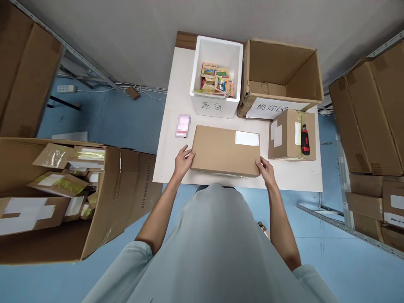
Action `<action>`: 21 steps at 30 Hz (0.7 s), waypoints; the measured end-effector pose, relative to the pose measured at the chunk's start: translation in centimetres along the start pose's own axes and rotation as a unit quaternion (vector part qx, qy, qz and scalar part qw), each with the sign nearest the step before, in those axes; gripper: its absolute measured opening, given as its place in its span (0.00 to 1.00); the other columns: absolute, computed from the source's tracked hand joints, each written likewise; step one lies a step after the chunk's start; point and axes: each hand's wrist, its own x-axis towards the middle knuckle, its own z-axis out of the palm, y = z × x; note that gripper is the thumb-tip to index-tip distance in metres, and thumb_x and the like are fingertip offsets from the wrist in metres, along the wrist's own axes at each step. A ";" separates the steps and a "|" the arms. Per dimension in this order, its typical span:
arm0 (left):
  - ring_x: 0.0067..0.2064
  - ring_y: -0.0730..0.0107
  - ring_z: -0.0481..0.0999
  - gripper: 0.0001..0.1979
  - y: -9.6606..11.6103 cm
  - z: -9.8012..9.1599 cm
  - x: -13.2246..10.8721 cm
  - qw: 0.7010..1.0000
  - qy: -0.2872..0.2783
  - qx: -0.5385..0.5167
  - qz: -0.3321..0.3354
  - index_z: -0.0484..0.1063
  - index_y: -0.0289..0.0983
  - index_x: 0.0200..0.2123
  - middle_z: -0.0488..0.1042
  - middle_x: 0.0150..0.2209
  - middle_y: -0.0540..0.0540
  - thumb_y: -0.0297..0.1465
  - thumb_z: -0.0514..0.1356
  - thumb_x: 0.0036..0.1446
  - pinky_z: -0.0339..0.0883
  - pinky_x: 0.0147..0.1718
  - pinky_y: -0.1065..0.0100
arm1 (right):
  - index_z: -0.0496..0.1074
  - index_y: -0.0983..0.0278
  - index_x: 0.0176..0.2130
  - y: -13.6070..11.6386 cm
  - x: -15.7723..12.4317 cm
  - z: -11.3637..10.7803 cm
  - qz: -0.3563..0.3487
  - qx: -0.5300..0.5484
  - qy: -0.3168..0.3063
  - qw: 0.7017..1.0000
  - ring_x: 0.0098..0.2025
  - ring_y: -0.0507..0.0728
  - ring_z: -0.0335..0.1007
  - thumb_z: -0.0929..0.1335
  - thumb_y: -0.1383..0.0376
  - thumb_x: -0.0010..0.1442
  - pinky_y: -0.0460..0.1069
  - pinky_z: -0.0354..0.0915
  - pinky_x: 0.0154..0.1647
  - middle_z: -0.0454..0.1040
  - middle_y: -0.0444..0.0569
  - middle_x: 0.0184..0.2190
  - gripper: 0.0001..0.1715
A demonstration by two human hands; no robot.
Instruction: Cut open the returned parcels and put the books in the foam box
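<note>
A closed flat cardboard box (pixel 222 149) with a white label near its far right corner lies on the white table (pixel 296 174), close to the front edge. My left hand (pixel 183 159) grips the box's left end, fingers curled round the near corner. At the right near corner, my right hand (pixel 266 169) holds the box the same way. Both forearms reach forward over my light shirt.
Behind the box stand a white foam bin (pixel 217 50) of colourful packets and an open empty carton (pixel 280 71). A smaller box (pixel 288 134) carries a red utility knife (pixel 304 141). A large carton of parcels (pixel 57 189) sits on the floor at left; stacked cartons (pixel 369 113) fill shelves at right.
</note>
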 end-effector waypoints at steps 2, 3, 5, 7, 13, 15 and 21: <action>0.75 0.43 0.72 0.22 -1.5 -0.2 0.0 1.000 -0.011 0.007 -0.022 0.88 0.36 0.50 0.73 0.73 0.32 0.46 0.66 0.64 0.69 0.73 0.48 | 0.85 0.58 0.61 0.9 -0.3 0.3 0.043 0.019 -0.015 0.999 0.65 0.69 0.76 0.76 0.34 0.60 0.66 0.68 0.72 0.82 0.57 0.63 0.43; 0.75 0.44 0.72 0.23 -2.5 -0.4 -0.2 0.999 -0.024 0.001 -0.026 0.87 0.36 0.51 0.75 0.72 0.33 0.47 0.65 0.64 0.68 0.74 0.48 | 0.84 0.57 0.62 1.4 -0.6 0.3 0.057 0.035 -0.025 0.997 0.67 0.69 0.75 0.75 0.34 0.61 0.65 0.67 0.74 0.81 0.56 0.65 0.43; 0.73 0.46 0.75 0.27 -4.5 -0.8 -1.1 0.998 -0.051 -0.025 -0.036 0.85 0.36 0.56 0.78 0.70 0.34 0.49 0.61 0.67 0.69 0.72 0.47 | 0.82 0.55 0.65 2.7 -1.5 0.1 0.068 0.078 -0.040 0.994 0.70 0.68 0.74 0.73 0.34 0.65 0.65 0.65 0.76 0.79 0.54 0.69 0.42; 0.70 0.46 0.78 0.30 -6.4 -1.0 -2.3 0.996 -0.059 -0.039 -0.060 0.82 0.35 0.61 0.78 0.69 0.34 0.48 0.58 0.68 0.74 0.68 0.47 | 0.82 0.56 0.65 4.1 -2.6 0.1 0.078 0.099 -0.042 0.991 0.70 0.68 0.74 0.71 0.35 0.66 0.67 0.66 0.75 0.80 0.54 0.68 0.42; 0.65 0.40 0.81 0.25 -9.5 0.1 -4.8 0.994 -0.052 -0.011 -0.097 0.85 0.36 0.54 0.86 0.58 0.34 0.39 0.66 0.54 0.72 0.69 0.40 | 0.87 0.60 0.54 6.8 -6.0 2.1 0.081 0.065 -0.060 0.993 0.59 0.73 0.81 0.77 0.39 0.51 0.71 0.69 0.70 0.90 0.56 0.48 0.39; 0.66 0.39 0.80 0.23 -9.4 0.3 -5.0 0.994 -0.053 -0.011 -0.092 0.86 0.38 0.50 0.85 0.59 0.36 0.40 0.69 0.52 0.71 0.70 0.40 | 0.87 0.59 0.54 6.7 -6.3 2.6 0.077 0.068 -0.060 0.993 0.59 0.73 0.81 0.77 0.41 0.51 0.71 0.69 0.69 0.89 0.57 0.48 0.38; 0.74 0.41 0.73 0.34 -4.5 -1.0 -3.3 0.997 -0.054 -0.048 0.015 0.86 0.41 0.58 0.75 0.72 0.38 0.55 0.73 0.55 0.72 0.72 0.45 | 0.82 0.60 0.64 2.6 -3.2 0.7 0.012 0.076 -0.012 0.997 0.66 0.69 0.77 0.77 0.44 0.58 0.65 0.69 0.72 0.81 0.57 0.63 0.41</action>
